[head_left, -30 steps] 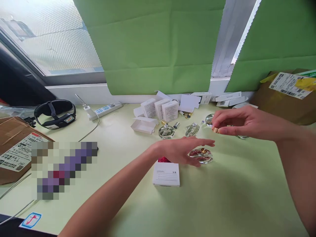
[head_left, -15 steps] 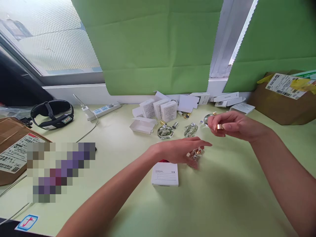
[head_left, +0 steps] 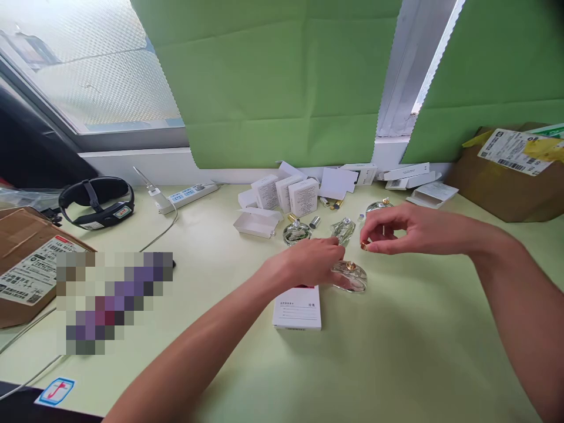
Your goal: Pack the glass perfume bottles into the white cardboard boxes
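My left hand [head_left: 315, 261] is closed on the left end of a clear glass perfume bottle [head_left: 355, 279] with a gold neck on top. The bottle stands on the table, and some of my fingers are hidden behind the hand. Just above it and to the right, my right hand [head_left: 396, 229] pinches a small gold ring-shaped collar [head_left: 365, 247] between thumb and fingertips. Below my left hand lies a white box [head_left: 297, 311] with printed lines. Behind the hands are more glass bottles: a round one [head_left: 296, 232], a faceted one [head_left: 342, 230] and another [head_left: 378, 204] partly behind my right hand.
Small white boxes [head_left: 304, 197] and an open white carton [head_left: 258, 223] stand near the wall. Silver and gold caps [head_left: 314, 222] lie among the bottles. At left are a power strip [head_left: 187, 197], a black headset [head_left: 97, 202] and a cardboard box [head_left: 30, 235]; another carton [head_left: 497, 188] is right.
My right hand has come down and left with the gold collar, closer to the bottle. The bottle has turned its broad side to me, and my left hand's fingers have drawn in around its end.
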### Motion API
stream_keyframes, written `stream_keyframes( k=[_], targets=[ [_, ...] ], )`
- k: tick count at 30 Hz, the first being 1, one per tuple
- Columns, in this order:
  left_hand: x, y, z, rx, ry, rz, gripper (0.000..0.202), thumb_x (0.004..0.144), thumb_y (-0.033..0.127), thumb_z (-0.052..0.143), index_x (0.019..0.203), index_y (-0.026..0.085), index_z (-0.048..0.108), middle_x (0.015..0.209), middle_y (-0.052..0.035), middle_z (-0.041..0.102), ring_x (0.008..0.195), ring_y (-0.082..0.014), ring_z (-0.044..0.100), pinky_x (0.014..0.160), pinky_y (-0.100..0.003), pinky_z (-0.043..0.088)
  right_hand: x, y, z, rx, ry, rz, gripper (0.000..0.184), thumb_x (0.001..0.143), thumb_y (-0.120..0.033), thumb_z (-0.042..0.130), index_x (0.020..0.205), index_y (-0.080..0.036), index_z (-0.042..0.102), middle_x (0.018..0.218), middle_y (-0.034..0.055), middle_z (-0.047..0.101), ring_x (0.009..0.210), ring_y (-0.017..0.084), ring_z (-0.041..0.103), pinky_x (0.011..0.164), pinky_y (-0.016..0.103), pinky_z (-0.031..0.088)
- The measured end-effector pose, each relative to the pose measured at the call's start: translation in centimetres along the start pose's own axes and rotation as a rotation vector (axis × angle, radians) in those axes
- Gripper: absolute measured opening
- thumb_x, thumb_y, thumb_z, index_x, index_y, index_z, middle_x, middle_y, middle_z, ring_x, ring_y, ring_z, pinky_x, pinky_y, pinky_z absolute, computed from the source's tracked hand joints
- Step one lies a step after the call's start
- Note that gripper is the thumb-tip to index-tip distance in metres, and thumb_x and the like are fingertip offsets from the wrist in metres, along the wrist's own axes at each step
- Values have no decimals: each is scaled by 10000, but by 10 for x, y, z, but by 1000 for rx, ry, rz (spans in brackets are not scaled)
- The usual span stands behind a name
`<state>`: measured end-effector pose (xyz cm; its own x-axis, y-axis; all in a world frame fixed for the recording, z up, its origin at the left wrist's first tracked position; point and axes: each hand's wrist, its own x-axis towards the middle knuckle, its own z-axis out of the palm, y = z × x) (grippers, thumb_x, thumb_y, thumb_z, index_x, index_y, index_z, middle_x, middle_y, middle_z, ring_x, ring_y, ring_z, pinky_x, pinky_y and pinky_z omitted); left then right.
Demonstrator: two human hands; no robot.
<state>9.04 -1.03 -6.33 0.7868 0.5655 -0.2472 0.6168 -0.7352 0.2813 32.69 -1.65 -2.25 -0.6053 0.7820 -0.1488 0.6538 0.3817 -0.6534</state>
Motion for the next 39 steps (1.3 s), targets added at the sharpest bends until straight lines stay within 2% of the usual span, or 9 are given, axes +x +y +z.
stream_keyframes(
  k=[7, 16, 20, 23, 25, 28, 31, 35, 39],
  targets=[
    [-3, -1, -4, -23, -50, -8, 586, 882, 715, 429, 989, 185, 654, 1055, -91, 646, 855, -224, 613, 704, -307, 412, 10, -7, 12, -11, -96, -22, 272, 832, -498, 654, 1006, -312, 749, 898, 0, 687, 787, 173, 585, 640, 287, 439],
    [-3, -1, -2, -29, -59, -27, 514, 899, 642, 473, 972, 174, 672, 1004, -95, 652, 858, -235, 627, 693, -309, 430, 15, -8, 18, -16, -150, -24, 276, 842, -486, 640, 1006, -287, 740, 818, 11, 641, 718, 172, 570, 587, 277, 428],
    [-8, -2, -9, -40, -52, -34, 518, 895, 638, 490, 1095, 190, 656, 1102, -85, 637, 910, -233, 613, 690, -300, 415, 10, -5, 13, -16, -147, 5, 361, 799, -516, 676, 1099, -318, 716, 855, 11, 634, 753, 183, 590, 609, 288, 461],
    [-17, -2, -21, -51, 9, -23, 489, 914, 586, 506, 1192, 202, 629, 1185, -74, 614, 950, -209, 595, 720, -284, 406, 4, 1, 9, -39, -148, 118, 511, 730, -557, 725, 1187, -338, 663, 933, 15, 642, 774, 196, 611, 612, 301, 481],
    [-22, 0, -29, -48, 74, 5, 410, 945, 509, 507, 1195, 207, 629, 1187, -64, 613, 927, -186, 591, 738, -279, 395, 4, 5, 11, -62, -183, 198, 562, 679, -583, 753, 1166, -319, 655, 956, 22, 653, 773, 209, 627, 611, 315, 485],
    [-26, 6, -35, -48, 158, 59, 299, 976, 396, 510, 1178, 219, 641, 1159, -50, 619, 875, -162, 586, 739, -278, 380, 14, 9, 23, -93, -259, 221, 527, 627, -618, 769, 1006, -271, 655, 931, 23, 668, 752, 224, 635, 593, 328, 462],
    [-25, 11, -35, -59, 153, 84, 267, 988, 341, 503, 1169, 222, 658, 1125, -49, 633, 871, -162, 588, 719, -281, 373, 25, 13, 38, -75, -330, 197, 498, 610, -619, 777, 909, -257, 611, 829, 4, 673, 703, 228, 640, 548, 313, 420],
    [-24, 14, -33, -78, 133, 100, 279, 987, 359, 512, 1165, 215, 672, 1098, -58, 650, 914, -176, 596, 709, -280, 378, 32, 18, 45, 96, -481, 166, 549, 644, -525, 796, 1076, -285, 555, 848, -20, 700, 731, 222, 686, 583, 305, 461],
    [-25, 15, -34, -45, 136, 91, 257, 980, 334, 526, 1138, 210, 685, 1057, -51, 664, 870, -163, 599, 702, -275, 376, 37, 21, 47, 157, -543, 163, 654, 669, -507, 790, 1186, -267, 470, 833, -30, 689, 767, 211, 701, 637, 294, 499]
  ],
)
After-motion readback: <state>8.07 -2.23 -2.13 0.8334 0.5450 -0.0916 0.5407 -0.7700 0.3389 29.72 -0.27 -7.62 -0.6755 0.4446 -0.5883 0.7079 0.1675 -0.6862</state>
